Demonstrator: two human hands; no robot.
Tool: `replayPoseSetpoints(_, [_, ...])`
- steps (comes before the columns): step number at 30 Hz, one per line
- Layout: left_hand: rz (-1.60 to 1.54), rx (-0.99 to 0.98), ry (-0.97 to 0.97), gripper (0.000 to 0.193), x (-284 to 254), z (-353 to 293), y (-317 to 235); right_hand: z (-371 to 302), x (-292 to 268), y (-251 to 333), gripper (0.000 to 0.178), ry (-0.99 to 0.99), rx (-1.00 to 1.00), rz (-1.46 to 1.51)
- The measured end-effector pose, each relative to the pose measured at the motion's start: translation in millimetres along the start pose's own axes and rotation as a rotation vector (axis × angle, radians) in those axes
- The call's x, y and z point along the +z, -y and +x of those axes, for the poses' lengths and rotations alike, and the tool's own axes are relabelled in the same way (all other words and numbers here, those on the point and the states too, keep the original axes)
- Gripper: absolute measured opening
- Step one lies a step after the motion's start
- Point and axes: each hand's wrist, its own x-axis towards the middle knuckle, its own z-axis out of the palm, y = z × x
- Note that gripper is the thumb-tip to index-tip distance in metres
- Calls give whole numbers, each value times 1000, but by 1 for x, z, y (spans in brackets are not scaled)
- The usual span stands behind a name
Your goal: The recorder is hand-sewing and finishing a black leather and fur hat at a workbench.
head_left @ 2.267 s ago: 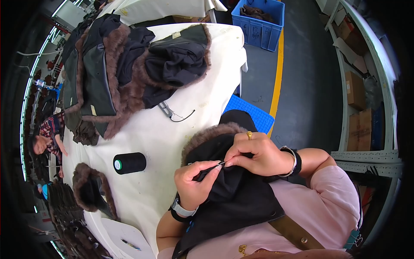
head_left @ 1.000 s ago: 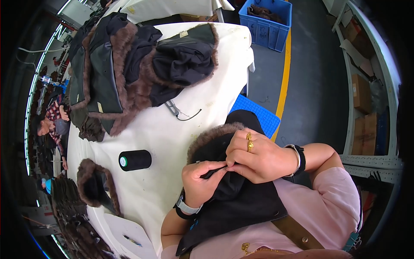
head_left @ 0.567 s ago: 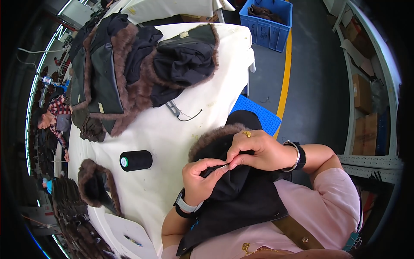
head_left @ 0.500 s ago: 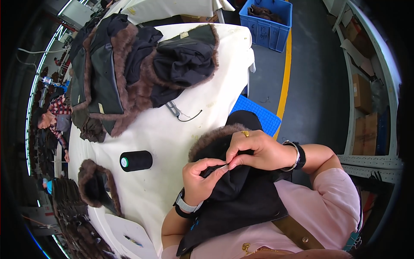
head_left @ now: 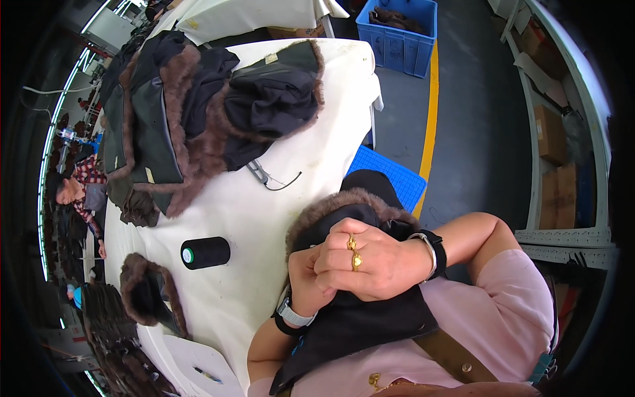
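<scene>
So you've got both hands bunched up together right over the dark garment (head_left: 370, 331), which is in front of your pink shirt (head_left: 483, 311) by the near edge of the white desk (head_left: 278, 212). Your right hand (head_left: 370, 264), the one with the gold rings (head_left: 356, 261), sits knuckles up with its fingers curled in, and it's covering the fingers of your left hand (head_left: 307, 284). Left one's curled too, but with the fingertips hidden on both I honestly can't tell what either is pinching. The brown fur trim (head_left: 354, 196) on that garment curves around just beyond your hands.

On the desk, to the left of your hands, there's a black thread spool (head_left: 208, 253) lying on its side, with a small fur-edged piece (head_left: 149, 294) further left and nearer you. Below that, a pen (head_left: 208, 375) lies on a white sheet (head_left: 192, 354). Farther up you've got a grey tool (head_left: 258, 172) with a black cord, right beside a big heap of dark, fur-trimmed garments (head_left: 165, 119). Off the desk's right side is a blue gridded panel (head_left: 390, 177), plus a blue crate (head_left: 397, 49) up on the floor past it.
</scene>
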Motion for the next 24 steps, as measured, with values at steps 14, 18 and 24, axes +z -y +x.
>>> replayPoseSetpoints(14, [194,71,-176,16,-7,3,-12,-11,-217,10,21,-774,-125,62])
replayPoseSetpoints(18, [188,84,-180,17,-6,3,-13,-15,-241,29,27,-1024,-219,-142])
replayPoseSetpoints(24, [196,105,-189,18,-2,2,-14,-6,-160,26,27,-781,142,43])
